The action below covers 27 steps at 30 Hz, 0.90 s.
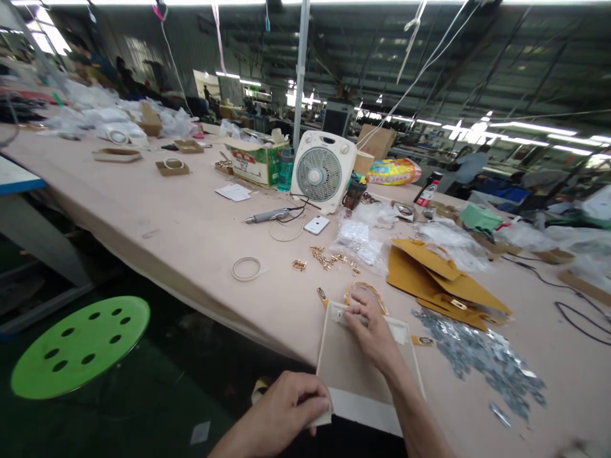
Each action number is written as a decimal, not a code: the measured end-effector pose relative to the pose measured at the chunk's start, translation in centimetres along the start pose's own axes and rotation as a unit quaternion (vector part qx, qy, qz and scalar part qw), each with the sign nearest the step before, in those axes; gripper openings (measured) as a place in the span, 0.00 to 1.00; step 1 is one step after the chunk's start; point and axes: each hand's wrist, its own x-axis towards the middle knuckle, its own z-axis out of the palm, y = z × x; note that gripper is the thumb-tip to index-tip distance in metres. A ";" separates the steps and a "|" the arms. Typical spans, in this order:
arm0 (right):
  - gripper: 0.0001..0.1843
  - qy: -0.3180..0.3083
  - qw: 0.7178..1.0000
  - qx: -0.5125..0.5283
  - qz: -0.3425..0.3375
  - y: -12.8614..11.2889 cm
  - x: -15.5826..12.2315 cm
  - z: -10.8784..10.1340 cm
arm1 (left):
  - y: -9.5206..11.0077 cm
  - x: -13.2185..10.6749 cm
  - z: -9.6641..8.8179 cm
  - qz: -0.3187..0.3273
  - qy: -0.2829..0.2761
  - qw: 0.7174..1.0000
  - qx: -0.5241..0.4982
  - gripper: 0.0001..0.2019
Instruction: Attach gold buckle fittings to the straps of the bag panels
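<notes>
A flat beige bag piece [351,372] lies at the near edge of the long table [157,216]. My left hand [286,407] grips its near left corner, fingers closed on the edge. My right hand [372,327] rests on its far end, fingertips pressed at a small clasp [340,313] there. A curved tan handle [365,289] lies just beyond my right hand. Small gold fittings [329,257] are scattered farther out.
Mustard-yellow bag pieces [439,280] and a heap of silvery scraps [482,356] lie to the right. A white ring [246,268], a phone [316,224], a pen-shaped tool [267,217], a white fan [323,170] and plastic bags [358,238] sit farther back. A green stool [81,346] stands at the lower left.
</notes>
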 end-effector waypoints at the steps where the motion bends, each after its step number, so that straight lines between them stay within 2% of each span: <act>1: 0.17 -0.001 1.000 -0.003 0.004 0.2 0.0 0.6 | -0.2 0.0 -0.1 0.001 0.003 1.000 -0.001 0.13; 9: 0.13 0.022 0.996 -0.088 -0.006 0.5 -0.1 2.3 | -2.0 0.0 -0.8 0.005 0.024 0.999 -0.028 0.18; 14: 0.11 0.042 0.983 -0.169 -0.053 0.8 -0.2 3.2 | -2.6 -0.4 -2.2 0.062 0.103 0.992 -0.040 0.24; 17: 0.18 0.066 0.973 -0.210 -0.063 0.9 -0.4 3.6 | -3.8 -0.7 -4.6 0.068 0.193 0.979 -0.021 0.24; 22: 0.12 0.091 0.959 -0.267 -0.005 0.7 0.1 4.0 | -7.2 -0.6 -10.5 0.068 0.392 0.916 0.046 0.26; 24: 0.12 0.097 0.967 -0.235 0.003 0.6 0.6 4.0 | -8.2 -0.5 -13.0 0.070 0.438 0.891 0.092 0.25; 27: 0.13 0.124 0.984 -0.125 0.009 0.2 0.8 3.2 | -8.7 -0.4 -15.8 0.067 0.486 0.856 0.162 0.25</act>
